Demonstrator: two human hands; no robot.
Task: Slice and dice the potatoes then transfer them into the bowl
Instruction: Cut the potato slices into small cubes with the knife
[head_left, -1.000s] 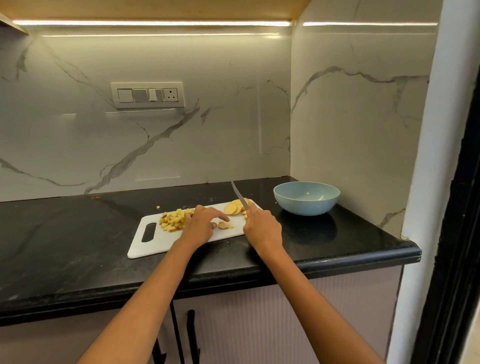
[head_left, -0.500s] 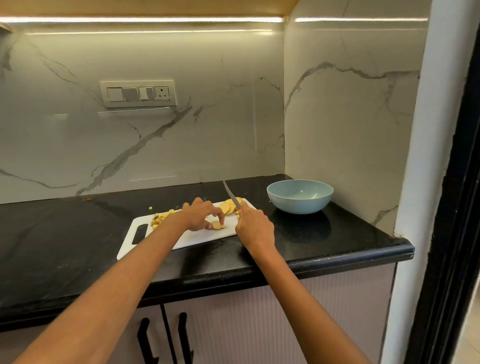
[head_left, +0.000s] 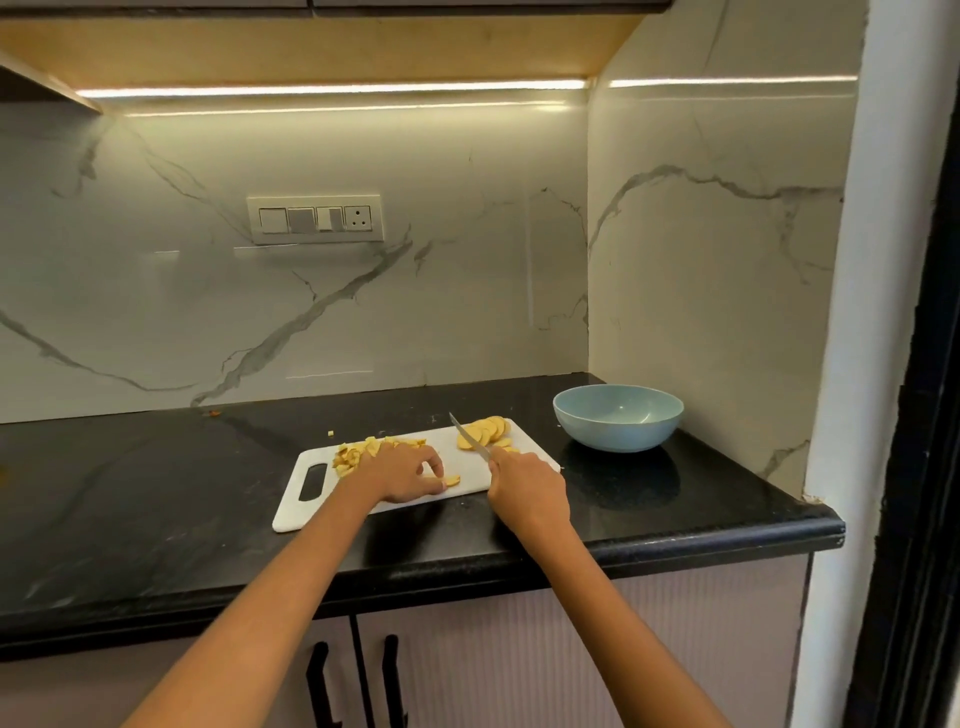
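A: We see a white cutting board (head_left: 467, 452) lying on the black countertop (head_left: 156, 509), its handle slot toward the left; what do we make of the potato on it?

B: We count three lots; a heap of diced potato pieces (head_left: 353, 454) at the left end, partly hidden behind the left hand (head_left: 402, 475); a fan of round potato slices (head_left: 488, 430) at the far right corner; and one small slice (head_left: 451, 480) near the front edge, right at the left fingertips

A: And that left hand; how do its fingers lie?

B: We see them curled down over the board, the tips pressing on or pinching that small slice; we cannot tell which; the palm sits over the middle of the board

A: The right hand (head_left: 527, 486)?

B: Its fingers are wrapped round the handle of a knife (head_left: 470, 438); the blade points away and to the left, its tip raised, crossing in front of the fanned slices; whether the edge touches them we cannot tell

A: And the bowl?

B: The light blue bowl (head_left: 618, 418) stands on the countertop just right of the board, near the corner of the marble walls; we see nothing inside it; one stray potato bit (head_left: 330, 432) lies on the countertop behind the board's left end
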